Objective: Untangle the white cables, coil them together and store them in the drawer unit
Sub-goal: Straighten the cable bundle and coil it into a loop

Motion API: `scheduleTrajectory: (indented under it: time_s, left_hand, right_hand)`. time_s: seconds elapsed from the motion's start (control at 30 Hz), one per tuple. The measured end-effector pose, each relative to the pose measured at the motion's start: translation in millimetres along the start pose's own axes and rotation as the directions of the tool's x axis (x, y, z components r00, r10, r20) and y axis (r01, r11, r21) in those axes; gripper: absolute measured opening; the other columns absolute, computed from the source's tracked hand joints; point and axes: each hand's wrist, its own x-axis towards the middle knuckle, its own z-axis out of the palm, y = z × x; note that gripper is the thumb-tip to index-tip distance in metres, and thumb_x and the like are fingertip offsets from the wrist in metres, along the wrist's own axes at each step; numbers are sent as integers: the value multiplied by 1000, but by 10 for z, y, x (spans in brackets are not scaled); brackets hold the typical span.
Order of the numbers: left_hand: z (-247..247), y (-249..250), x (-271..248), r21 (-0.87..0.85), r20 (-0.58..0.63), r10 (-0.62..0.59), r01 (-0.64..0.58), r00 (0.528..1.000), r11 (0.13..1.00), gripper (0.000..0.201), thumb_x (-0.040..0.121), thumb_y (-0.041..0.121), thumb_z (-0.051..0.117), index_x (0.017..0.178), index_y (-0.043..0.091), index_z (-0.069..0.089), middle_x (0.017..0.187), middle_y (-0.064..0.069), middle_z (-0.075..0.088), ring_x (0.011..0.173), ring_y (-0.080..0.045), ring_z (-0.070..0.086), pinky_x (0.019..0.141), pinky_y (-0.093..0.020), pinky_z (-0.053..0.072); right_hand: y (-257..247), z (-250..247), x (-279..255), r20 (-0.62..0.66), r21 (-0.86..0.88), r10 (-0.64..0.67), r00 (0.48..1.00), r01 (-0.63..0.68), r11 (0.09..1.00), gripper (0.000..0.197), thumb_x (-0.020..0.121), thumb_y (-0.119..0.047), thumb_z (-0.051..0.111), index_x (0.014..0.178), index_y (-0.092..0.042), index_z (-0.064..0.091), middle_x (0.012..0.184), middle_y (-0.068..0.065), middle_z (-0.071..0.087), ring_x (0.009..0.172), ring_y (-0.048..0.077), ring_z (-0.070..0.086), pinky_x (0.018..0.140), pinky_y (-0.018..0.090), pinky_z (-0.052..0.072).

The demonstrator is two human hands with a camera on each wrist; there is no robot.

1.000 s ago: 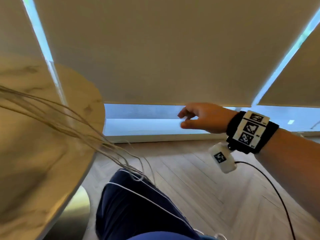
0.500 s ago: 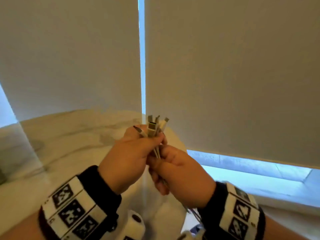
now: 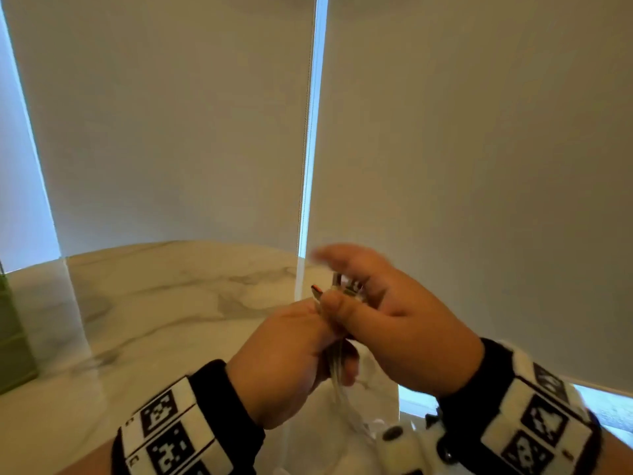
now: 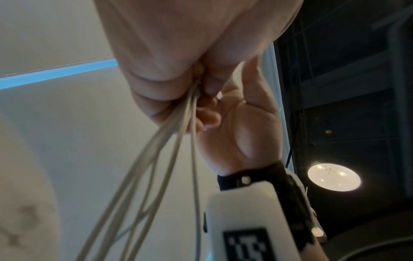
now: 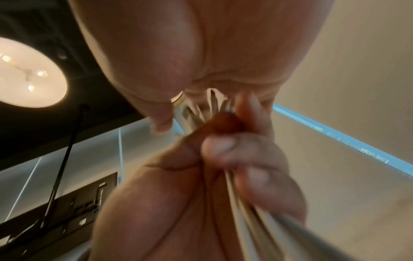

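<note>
The cables (image 3: 337,368) sit at lower centre of the head view, above the bench (image 3: 154,303), their plugs (image 3: 342,289) bunched level. The left hand (image 3: 284,358) has its grip clenched round the bundle just under the plugs, thumb on top; the right hand (image 3: 404,323) stands beside them with fingers spread and blurred, its grip released. To coil well, I judge, keep the plug ends even and pinched while the right draws the hanging strands into equal loops.

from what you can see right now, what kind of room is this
Probably a home living or dining room: a round marble table, drawn roller blinds over tall windows, and a round ceiling lamp.
</note>
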Motion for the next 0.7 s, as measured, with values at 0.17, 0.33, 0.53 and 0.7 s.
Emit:
scheduleTrajectory:
  time_s: [0.17,0.33,0.53,0.7]
  left_hand:
    - [11,76,-11,33,-64,-79,81,995,996,15,93,9,46,78,10,49,60,-3,41,50,-15,39,53,-30,41]
    - [11,205,-10,-180,34,-134,138,990,974,19,94,18,43,81,10,53,64,-4,39,52,-16,36,54,-34,41]
    - [-23,241,50,-240,-31,-113,103,993,965,20,97,21,42,83,11,52,63,-1,34,51,-14,27,52,-31,27]
    - [-113,392,95,-389,-82,-17,-16,996,921,19,81,26,53,88,9,49,63,-2,35,49,-13,33,50,-30,33]
  right_hand:
    - [-87,69,120,-18,-217,-124,992,117,969,18,94,-31,43,91,-33,61,89,-15,61,87,1,58,74,12,43]
    - [-70,90,196,-142,-79,-85,986,74,994,24,100,-19,41,88,-26,61,74,3,57,62,9,55,56,19,45]
    - [-19,74,165,-68,433,170,983,-125,893,35,90,-48,55,119,-28,58,101,-2,70,90,9,69,82,30,56]
    - [133,261,-70,138,565,320,937,-340,752,37,77,-27,69,109,-10,64,81,15,64,66,25,62,58,32,50]
